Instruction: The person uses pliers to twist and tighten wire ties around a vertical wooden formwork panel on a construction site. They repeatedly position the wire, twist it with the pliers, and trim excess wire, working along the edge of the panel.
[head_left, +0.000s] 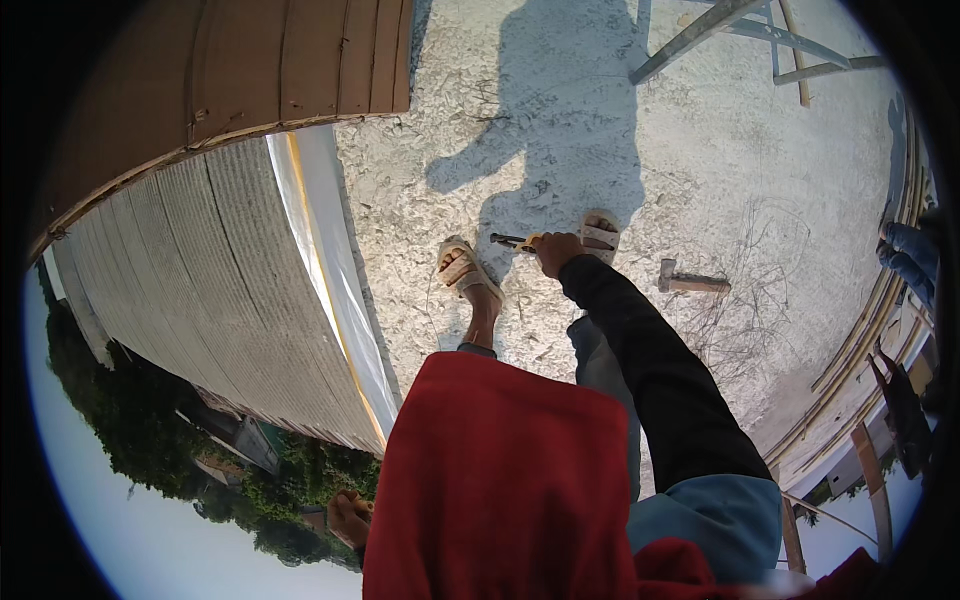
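Observation:
My right hand (pixel 557 254) is closed around the yellow handles of a pair of pliers (pixel 512 242). Their dark jaws point left, above the ground between my two sandaled feet. My left hand (pixel 349 517) shows at the lower left beside the red cloth (pixel 500 470) of my clothing, its fingers curled. A bit of something yellowish shows at its edge, too small to name. To the right of my right foot, a hammer (pixel 692 281) with a brownish handle lies on the rough pale surface, apart from both hands.
Thin wires (pixel 765 265) lie scattered around the hammer. Brown boards (pixel 290 60) and a corrugated sheet (pixel 190 290) flank the left side, with white plastic sheeting (pixel 335 260) along the edge. Metal legs (pixel 690 45) stand at the upper right. Another person's blue-clad legs (pixel 912 255) appear far right, near long poles.

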